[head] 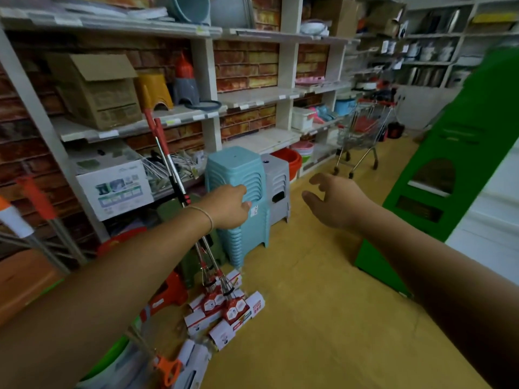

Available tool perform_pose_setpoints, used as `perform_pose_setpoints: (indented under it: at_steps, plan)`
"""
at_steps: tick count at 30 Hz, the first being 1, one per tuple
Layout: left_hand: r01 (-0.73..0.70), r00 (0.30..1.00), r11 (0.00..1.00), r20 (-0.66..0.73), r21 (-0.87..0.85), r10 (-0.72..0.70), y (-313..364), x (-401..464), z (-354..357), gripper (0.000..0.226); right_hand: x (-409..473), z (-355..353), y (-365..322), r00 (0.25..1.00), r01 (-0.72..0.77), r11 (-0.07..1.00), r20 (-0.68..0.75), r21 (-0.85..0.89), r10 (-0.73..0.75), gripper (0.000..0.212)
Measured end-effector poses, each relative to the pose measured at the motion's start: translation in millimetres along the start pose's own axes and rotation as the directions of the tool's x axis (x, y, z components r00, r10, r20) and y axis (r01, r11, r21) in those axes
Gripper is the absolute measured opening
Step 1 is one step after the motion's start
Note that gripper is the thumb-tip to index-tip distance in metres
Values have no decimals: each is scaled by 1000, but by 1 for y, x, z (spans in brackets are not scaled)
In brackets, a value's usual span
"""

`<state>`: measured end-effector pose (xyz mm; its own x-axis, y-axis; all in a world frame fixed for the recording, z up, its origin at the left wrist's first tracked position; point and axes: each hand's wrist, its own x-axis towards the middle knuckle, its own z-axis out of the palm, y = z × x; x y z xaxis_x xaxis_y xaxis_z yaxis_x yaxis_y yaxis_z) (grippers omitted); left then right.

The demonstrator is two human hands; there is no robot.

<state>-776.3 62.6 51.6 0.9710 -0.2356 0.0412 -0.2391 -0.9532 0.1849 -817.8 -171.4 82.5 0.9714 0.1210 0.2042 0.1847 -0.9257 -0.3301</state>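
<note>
A tall stack of light blue plastic stools (pixel 238 175) stands on the floor in front of the shelves. My left hand (pixel 229 206) reaches its front left side with fingers curled against the stack; whether they grip it I cannot tell. My right hand (pixel 334 200) hovers in the air to the right of the stack, fingers spread and loosely bent, holding nothing. A shorter stack of grey stools (pixel 276 186) stands right behind the blue one.
Mops with red and metal handles (pixel 171 169) lean on the shelving (pixel 174 116) at the left, their packaged heads on the yellow floor (pixel 323 304). A green display stand (pixel 455 153) rises at the right. A shopping trolley (pixel 362 133) stands farther down the aisle. Red basins sit low behind the stools.
</note>
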Motion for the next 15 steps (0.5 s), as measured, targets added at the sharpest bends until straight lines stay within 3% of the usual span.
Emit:
perform_pose_setpoints:
  at_steps: [15]
  plan:
    - [183,982,981,-35,-58,-185,1,211,1,39,249,3,99,987,146,989,69,29,-148,47]
